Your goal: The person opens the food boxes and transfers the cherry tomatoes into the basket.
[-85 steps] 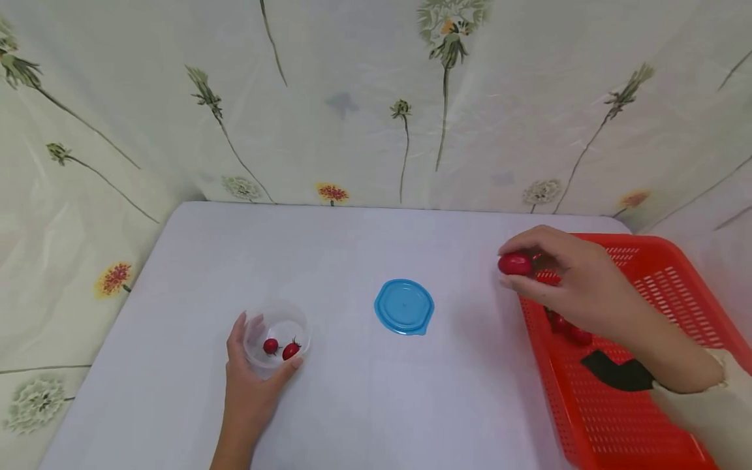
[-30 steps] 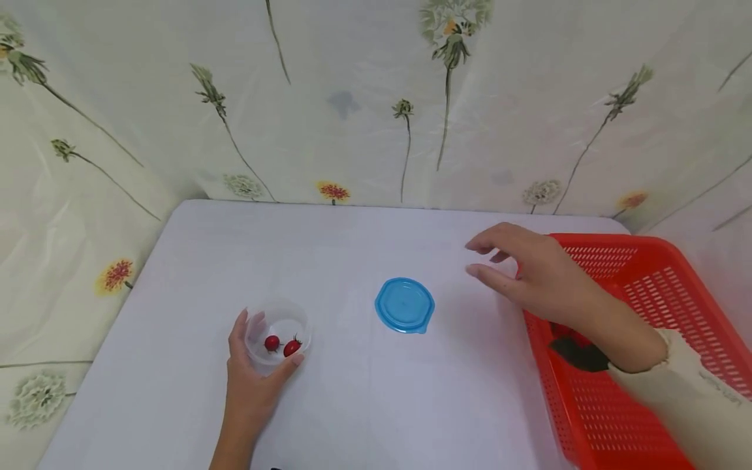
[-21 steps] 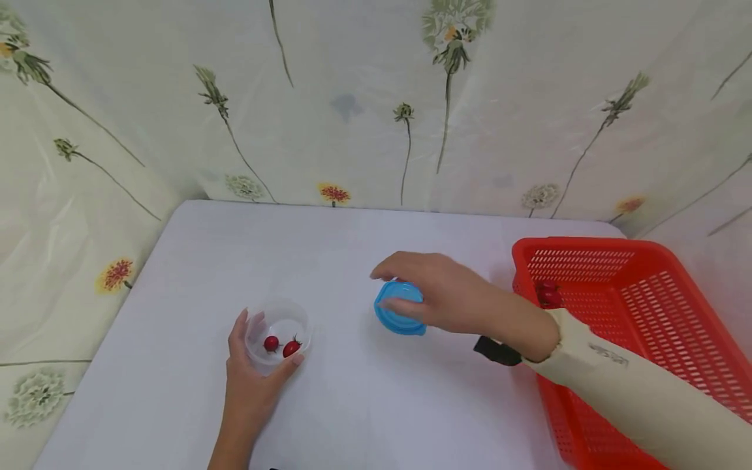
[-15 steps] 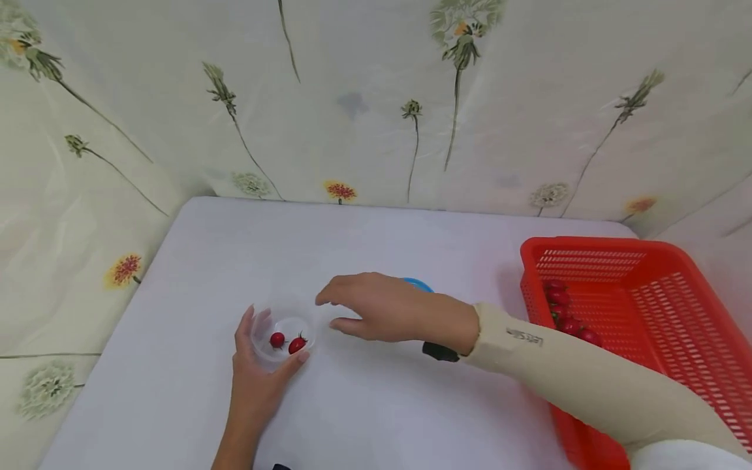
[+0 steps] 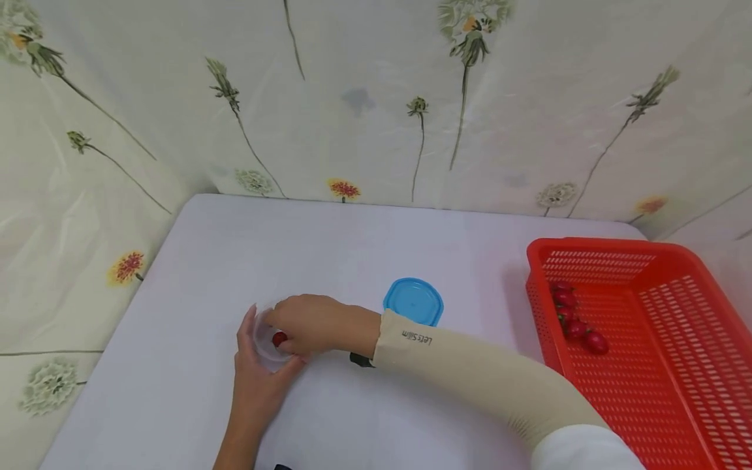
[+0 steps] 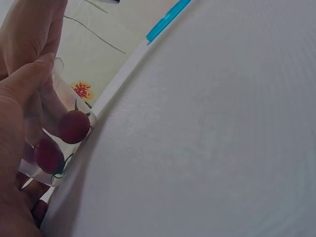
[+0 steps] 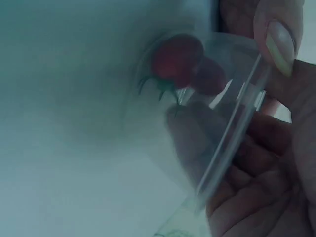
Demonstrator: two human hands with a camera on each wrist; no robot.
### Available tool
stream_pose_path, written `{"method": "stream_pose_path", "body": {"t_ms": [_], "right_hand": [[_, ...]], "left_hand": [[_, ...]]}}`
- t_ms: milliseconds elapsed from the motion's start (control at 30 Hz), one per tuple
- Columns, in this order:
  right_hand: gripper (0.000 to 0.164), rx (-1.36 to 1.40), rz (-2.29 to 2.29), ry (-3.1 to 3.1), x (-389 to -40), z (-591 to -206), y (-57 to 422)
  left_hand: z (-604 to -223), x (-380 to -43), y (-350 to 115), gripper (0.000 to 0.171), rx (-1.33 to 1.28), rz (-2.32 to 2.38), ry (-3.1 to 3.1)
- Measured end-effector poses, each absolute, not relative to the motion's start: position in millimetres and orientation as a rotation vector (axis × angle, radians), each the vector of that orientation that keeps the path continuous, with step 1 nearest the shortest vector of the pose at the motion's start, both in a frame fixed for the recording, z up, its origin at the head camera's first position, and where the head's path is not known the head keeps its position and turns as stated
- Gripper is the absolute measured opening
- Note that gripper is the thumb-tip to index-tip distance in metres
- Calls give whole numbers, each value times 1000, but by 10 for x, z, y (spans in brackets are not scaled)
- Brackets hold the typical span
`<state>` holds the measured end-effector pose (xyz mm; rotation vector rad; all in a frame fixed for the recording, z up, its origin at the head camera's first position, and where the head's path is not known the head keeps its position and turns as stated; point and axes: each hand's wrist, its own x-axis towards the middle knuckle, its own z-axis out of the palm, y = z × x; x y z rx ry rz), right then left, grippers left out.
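My left hand (image 5: 258,378) grips a small clear plastic tub (image 5: 264,352) from the left side, thumb on its near rim. Two cherry tomatoes lie inside; in the head view one red tomato (image 5: 279,339) shows and my right hand hides the other. Seen through the tub wall in the left wrist view are both, an upper tomato (image 6: 74,127) and a lower tomato (image 6: 48,155). My right hand (image 5: 317,324) reaches down into the tub with spread fingers (image 7: 187,128). Whether these touch a tomato I cannot tell.
A blue lid (image 5: 414,299) lies on the white table (image 5: 352,248), right of the tub. At the right stands a red slotted basket (image 5: 634,398) with several tomatoes (image 5: 577,328) along its left side. A flowered curtain (image 5: 376,98) hangs behind.
My right hand held a tomato beside the basket, then moved left with no tomato visible between its fingers, passing over the lid, into the tub. My left hand stayed on the tub.
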<state>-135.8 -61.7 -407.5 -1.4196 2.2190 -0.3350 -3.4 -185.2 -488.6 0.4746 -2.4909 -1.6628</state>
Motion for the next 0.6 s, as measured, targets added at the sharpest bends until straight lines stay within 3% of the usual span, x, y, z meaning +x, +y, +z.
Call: {"method": "stream_pose_path", "body": {"t_ms": [200, 600], "right_hand": [[6, -1480, -239, 2260, -1333, -4214, -802], [5, -1525, -200, 2277, -1318, -4235, -839]], "left_hand": [[-4929, -52, -1868, 115, 430, -1642, -2476], [-4908, -54, -1864, 114, 438, -1631, -2480]]}}
